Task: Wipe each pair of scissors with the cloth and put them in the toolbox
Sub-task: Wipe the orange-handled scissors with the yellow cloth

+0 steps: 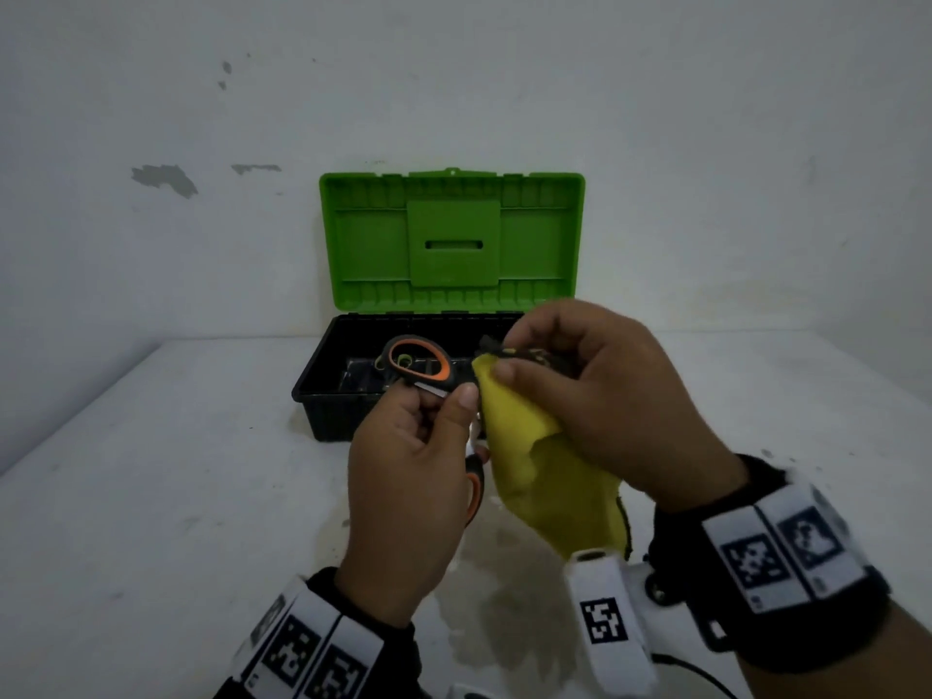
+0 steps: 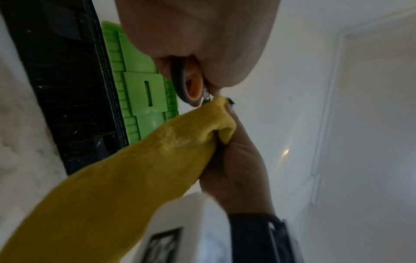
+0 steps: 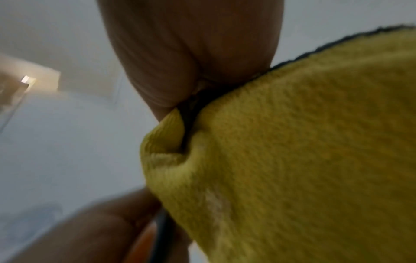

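Note:
My left hand (image 1: 428,436) grips a pair of scissors with black and orange handles (image 1: 418,363) in front of the toolbox. One handle loop sticks up above the fist, the other (image 1: 474,489) shows below it. My right hand (image 1: 580,391) pinches a yellow cloth (image 1: 529,461) around the blades, which are hidden inside the cloth. The cloth hangs down toward my right wrist. In the left wrist view the orange loop (image 2: 191,83) meets the yellow cloth (image 2: 157,153). The right wrist view is filled by the cloth (image 3: 292,160).
The toolbox (image 1: 323,396) stands open against the wall, its black base holding another green-handled tool (image 1: 398,360) and its green lid (image 1: 454,234) upright. It sits on a white table (image 1: 151,496) with a damp stain (image 1: 494,597) near me.

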